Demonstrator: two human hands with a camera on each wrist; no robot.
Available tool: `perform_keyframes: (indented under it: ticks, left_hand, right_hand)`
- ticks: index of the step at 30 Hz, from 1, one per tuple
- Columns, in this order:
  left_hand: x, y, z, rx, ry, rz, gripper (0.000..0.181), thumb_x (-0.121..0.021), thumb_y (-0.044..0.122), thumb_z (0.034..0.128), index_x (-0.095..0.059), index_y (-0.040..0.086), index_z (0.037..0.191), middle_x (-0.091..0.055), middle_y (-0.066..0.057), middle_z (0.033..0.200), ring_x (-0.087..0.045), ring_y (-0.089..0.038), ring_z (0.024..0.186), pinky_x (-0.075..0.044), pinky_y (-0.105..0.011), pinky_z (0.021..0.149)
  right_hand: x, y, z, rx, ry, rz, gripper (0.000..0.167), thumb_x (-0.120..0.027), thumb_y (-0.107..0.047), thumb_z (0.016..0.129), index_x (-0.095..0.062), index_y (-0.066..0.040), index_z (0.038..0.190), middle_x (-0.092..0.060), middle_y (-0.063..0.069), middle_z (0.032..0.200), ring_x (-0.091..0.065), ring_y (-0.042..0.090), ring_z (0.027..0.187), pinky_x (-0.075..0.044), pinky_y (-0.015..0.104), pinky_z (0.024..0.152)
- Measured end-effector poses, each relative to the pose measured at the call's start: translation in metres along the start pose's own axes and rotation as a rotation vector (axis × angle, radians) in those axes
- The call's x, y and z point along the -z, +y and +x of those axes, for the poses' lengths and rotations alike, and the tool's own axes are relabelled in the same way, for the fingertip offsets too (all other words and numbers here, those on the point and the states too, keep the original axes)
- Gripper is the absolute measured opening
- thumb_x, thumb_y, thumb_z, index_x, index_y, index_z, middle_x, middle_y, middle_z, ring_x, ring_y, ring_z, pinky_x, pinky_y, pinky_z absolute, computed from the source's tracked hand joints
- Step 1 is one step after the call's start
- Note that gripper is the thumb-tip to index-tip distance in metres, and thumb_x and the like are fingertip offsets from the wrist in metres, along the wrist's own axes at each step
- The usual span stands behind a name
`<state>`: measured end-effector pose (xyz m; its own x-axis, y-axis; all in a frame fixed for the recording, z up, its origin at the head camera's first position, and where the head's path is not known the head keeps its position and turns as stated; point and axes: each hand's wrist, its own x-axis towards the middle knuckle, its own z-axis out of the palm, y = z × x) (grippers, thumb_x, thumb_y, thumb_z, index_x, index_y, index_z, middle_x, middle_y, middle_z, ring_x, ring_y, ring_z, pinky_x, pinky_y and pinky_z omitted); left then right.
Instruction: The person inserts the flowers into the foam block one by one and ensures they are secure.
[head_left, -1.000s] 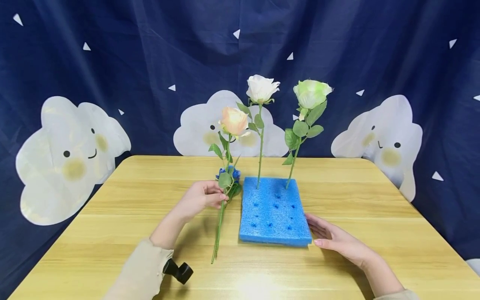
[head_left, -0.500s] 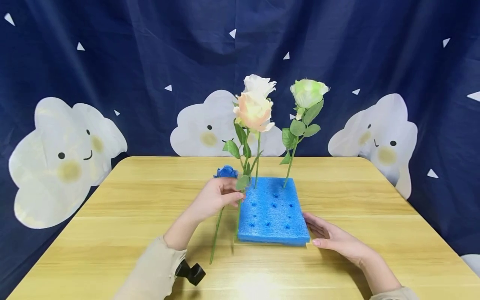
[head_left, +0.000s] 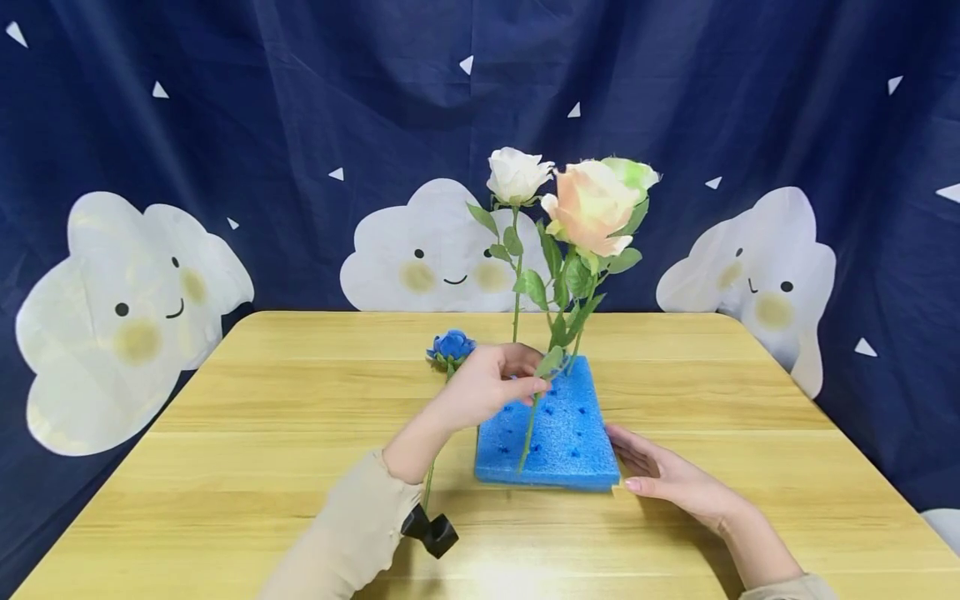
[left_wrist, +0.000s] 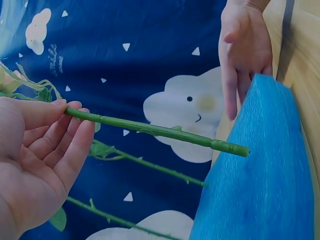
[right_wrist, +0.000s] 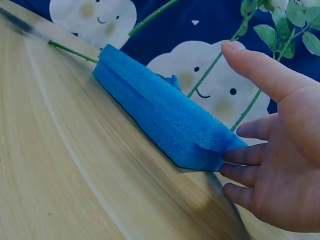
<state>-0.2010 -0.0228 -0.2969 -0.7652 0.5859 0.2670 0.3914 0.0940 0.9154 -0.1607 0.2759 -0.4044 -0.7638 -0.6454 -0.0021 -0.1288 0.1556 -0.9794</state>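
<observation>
My left hand (head_left: 495,383) pinches the green stem of a peach artificial rose (head_left: 592,208) between thumb and fingers. In the left wrist view the stem's cut end (left_wrist: 235,148) hangs free, apart from the blue foam block (left_wrist: 270,165). My right hand (head_left: 675,483) lies at the right edge of the foam block (head_left: 562,458), its fingertips touching the side, as the right wrist view shows. A white rose (head_left: 517,177) and a green-white rose (head_left: 637,173) stand upright in the block's far part; the peach bloom partly covers the green one.
A blue rose (head_left: 452,346) lies on the wooden table (head_left: 262,400) left of the block, its stem partly behind my left forearm. Several small holes dot the foam's top. A dark blue curtain (head_left: 300,100) with cloud prints hangs behind the table.
My left hand has carried the peach rose rightward from beside the blue rose to above the foam block. The blue rose stays on the table. My right hand keeps its place at the block.
</observation>
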Motion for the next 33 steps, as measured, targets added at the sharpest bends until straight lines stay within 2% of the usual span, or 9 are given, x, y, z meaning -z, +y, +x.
perform_keyframes:
  ticks: [7, 15, 19, 21, 27, 33]
  left_hand:
    - [-0.015, 0.0, 0.015, -0.006, 0.023, 0.042, 0.022, -0.06, 0.003, 0.0886, -0.059, -0.007, 0.108, -0.062, -0.016, 0.095, -0.064, -0.017, 0.071, -0.055, -0.025, 0.066]
    - [-0.028, 0.0, 0.029, -0.057, 0.06, 0.112, 0.019, -0.063, 0.008, 0.0883, -0.063, -0.001, 0.106, -0.064, -0.011, 0.094, -0.064, -0.012, 0.071, -0.054, -0.023, 0.065]
    - [-0.034, -0.001, 0.033, -0.095, 0.071, 0.108, 0.017, -0.062, 0.006, 0.0883, -0.063, -0.001, 0.104, -0.065, -0.012, 0.093, -0.064, -0.011, 0.071, -0.054, -0.023, 0.064]
    - [-0.037, -0.003, 0.036, -0.114, 0.077, 0.109, 0.016, -0.062, 0.005, 0.0882, -0.064, -0.001, 0.103, -0.065, -0.012, 0.092, -0.064, -0.012, 0.07, -0.053, -0.021, 0.063]
    - [-0.046, -0.006, 0.041, -0.145, 0.105, 0.099, 0.015, -0.061, 0.001, 0.0881, -0.064, -0.003, 0.102, -0.066, -0.014, 0.092, -0.065, -0.02, 0.075, -0.054, -0.021, 0.066]
    - [-0.051, -0.009, 0.047, -0.137, 0.124, 0.163, 0.014, -0.061, 0.004, 0.0887, -0.064, 0.001, 0.102, -0.067, -0.008, 0.092, -0.062, -0.012, 0.084, -0.051, -0.018, 0.069]
  right_hand:
    - [0.001, 0.0, 0.0, 0.022, -0.03, 0.0, 0.066, -0.048, -0.003, 0.094, -0.006, 0.009, 0.144, -0.004, 0.031, 0.148, -0.025, -0.005, 0.13, -0.022, 0.01, 0.102]
    - [-0.001, -0.004, -0.002, 0.003, -0.021, 0.007, 0.072, -0.053, -0.006, 0.093, -0.005, 0.009, 0.144, -0.005, 0.031, 0.148, -0.02, 0.006, 0.133, -0.022, 0.011, 0.102]
    - [0.0, -0.003, -0.001, -0.003, -0.019, 0.002, 0.074, -0.054, -0.006, 0.092, -0.005, 0.01, 0.144, -0.004, 0.031, 0.148, -0.017, 0.016, 0.134, -0.023, 0.011, 0.102]
    - [0.0, -0.002, -0.001, -0.011, -0.019, 0.003, 0.074, -0.055, -0.007, 0.092, -0.004, 0.01, 0.143, -0.004, 0.031, 0.148, -0.018, 0.014, 0.134, -0.023, 0.011, 0.102]
    - [0.0, -0.001, 0.0, -0.001, -0.028, 0.011, 0.076, -0.055, -0.006, 0.091, -0.002, 0.014, 0.142, -0.002, 0.035, 0.146, -0.027, -0.005, 0.128, -0.023, 0.01, 0.102]
    - [0.0, 0.0, 0.0, 0.015, -0.026, 0.01, 0.076, -0.055, -0.006, 0.091, -0.002, 0.013, 0.142, -0.003, 0.034, 0.147, -0.027, -0.006, 0.128, -0.023, 0.01, 0.102]
